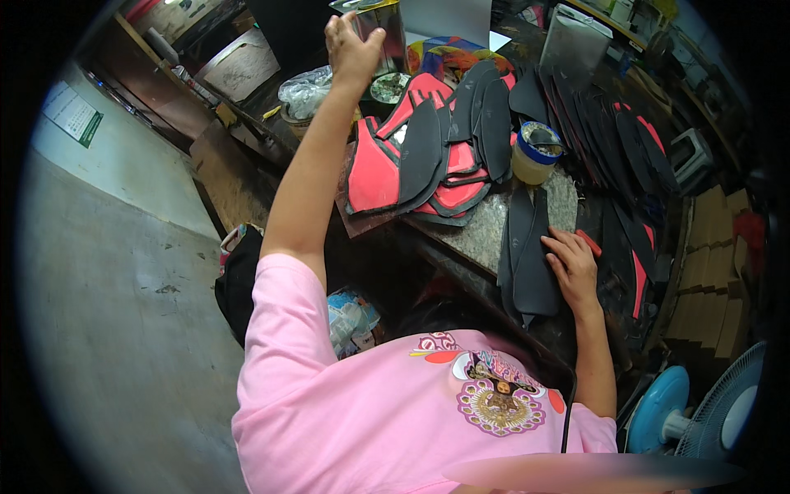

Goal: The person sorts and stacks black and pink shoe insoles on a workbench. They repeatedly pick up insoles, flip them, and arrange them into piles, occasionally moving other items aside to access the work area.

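My left hand [354,53] is stretched far forward beside a metal can [393,37], thumb and fingers apart. I cannot tell whether the fingertips touch the can. My right hand [572,265] lies with fingers spread on the right edge of a black sole-shaped piece [535,276]. This piece overlaps similar black ones on a grey stone slab [477,239]. Just above them stands a tub [535,156] with a blue rim and pale contents. A pile of red-and-black shaped pieces [378,177] covers the middle of the bench. A small red object [588,242] lies beside my right fingers.
A row of black shaped pieces [588,123] leans along the right. Crumpled clear plastic [304,92] and a small bowl [388,87] sit near my left forearm. A fan [724,412] is at lower right, below stacked cardboard [704,272]. A wall [123,272] runs along the left.
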